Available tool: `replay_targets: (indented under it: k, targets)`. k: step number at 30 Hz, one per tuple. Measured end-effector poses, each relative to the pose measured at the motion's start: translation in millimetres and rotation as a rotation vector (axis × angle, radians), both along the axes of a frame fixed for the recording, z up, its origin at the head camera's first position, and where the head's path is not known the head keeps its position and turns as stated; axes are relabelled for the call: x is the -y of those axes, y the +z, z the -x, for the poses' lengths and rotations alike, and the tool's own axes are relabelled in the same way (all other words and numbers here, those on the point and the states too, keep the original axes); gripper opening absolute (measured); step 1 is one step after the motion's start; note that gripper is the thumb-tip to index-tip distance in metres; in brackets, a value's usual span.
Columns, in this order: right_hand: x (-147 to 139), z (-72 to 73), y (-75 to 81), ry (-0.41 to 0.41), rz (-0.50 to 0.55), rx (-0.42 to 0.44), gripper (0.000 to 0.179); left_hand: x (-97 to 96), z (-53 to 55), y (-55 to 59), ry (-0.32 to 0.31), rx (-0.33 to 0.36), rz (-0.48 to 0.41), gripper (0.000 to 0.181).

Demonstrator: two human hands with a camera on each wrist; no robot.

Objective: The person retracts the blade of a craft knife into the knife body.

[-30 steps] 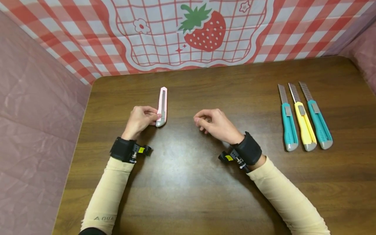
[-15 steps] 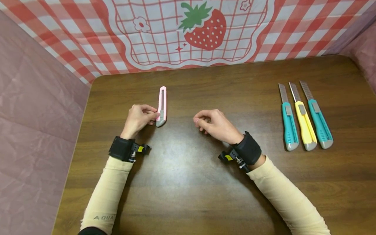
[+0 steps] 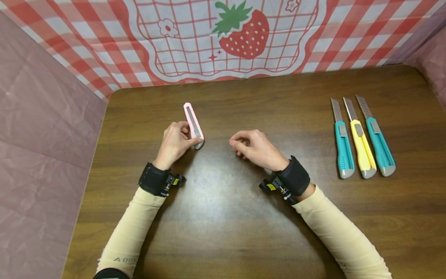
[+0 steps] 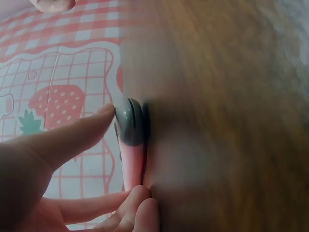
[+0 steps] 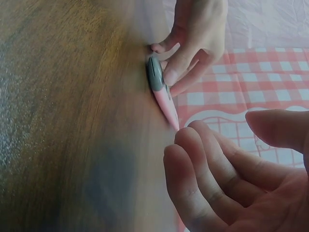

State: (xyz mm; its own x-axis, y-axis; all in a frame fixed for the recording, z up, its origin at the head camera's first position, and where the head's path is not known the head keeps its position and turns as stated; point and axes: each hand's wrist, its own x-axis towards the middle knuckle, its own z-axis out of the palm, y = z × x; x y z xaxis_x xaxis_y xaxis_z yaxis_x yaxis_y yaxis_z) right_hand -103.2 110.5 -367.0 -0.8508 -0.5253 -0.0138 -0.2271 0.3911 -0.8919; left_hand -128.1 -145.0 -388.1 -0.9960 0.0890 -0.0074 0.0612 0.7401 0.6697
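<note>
A pink utility knife (image 3: 192, 119) with a grey end cap lies on the table left of centre, its blade inside the handle. My left hand (image 3: 175, 142) holds it near the grey end: the thumb lies over that end and the other fingers are along the left side. In the left wrist view the thumb tip meets the grey cap (image 4: 129, 118), and the fingertips are low by the pink body. My right hand (image 3: 257, 148) rests to the right of the knife, fingers loosely curled with nothing in them.
Two teal utility knives (image 3: 345, 151) (image 3: 381, 149) and a yellow one (image 3: 363, 149) lie side by side at the right, blades extended toward the back. The wooden table (image 3: 223, 224) meets a red checked strawberry cloth (image 3: 104, 46) at its far edge.
The pink knife has turned, its far tip swinging left and its grey end moving right. My left hand has shifted right with it, thumb now over the grey end. The right hand has stayed put.
</note>
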Motion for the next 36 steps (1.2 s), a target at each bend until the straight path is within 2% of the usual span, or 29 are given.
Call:
replay_targets:
  k: [5, 14, 29, 32, 36]
  targets:
    - [-0.9, -0.5, -0.2, 0.002, -0.004, -0.004, 0.021, 1.1, -0.5, 0.3, -0.011, 0.011, -0.007, 0.055]
    - [-2.6, -1.0, -0.4, -0.004, -0.008, -0.009, 0.02, 0.3, -0.6, 2.6, -0.081, 0.026, -0.025, 0.049]
    - [-6.6, 1.0, 3.8, -0.006, -0.007, -0.017, 0.021, 0.5, -1.2, 5.7, -0.096, 0.027, -0.014, 0.044]
    - [-12.9, 3.6, 10.7, -0.022, 0.017, -0.025, 0.02, 2.5, -2.2, 7.8, -0.078, -0.009, -0.015, 0.04]
    - [-32.3, 8.9, 26.1, -0.086, 0.051, -0.059, 0.018, -1.3, -4.9, 12.6, -0.049, -0.121, -0.051, 0.033]
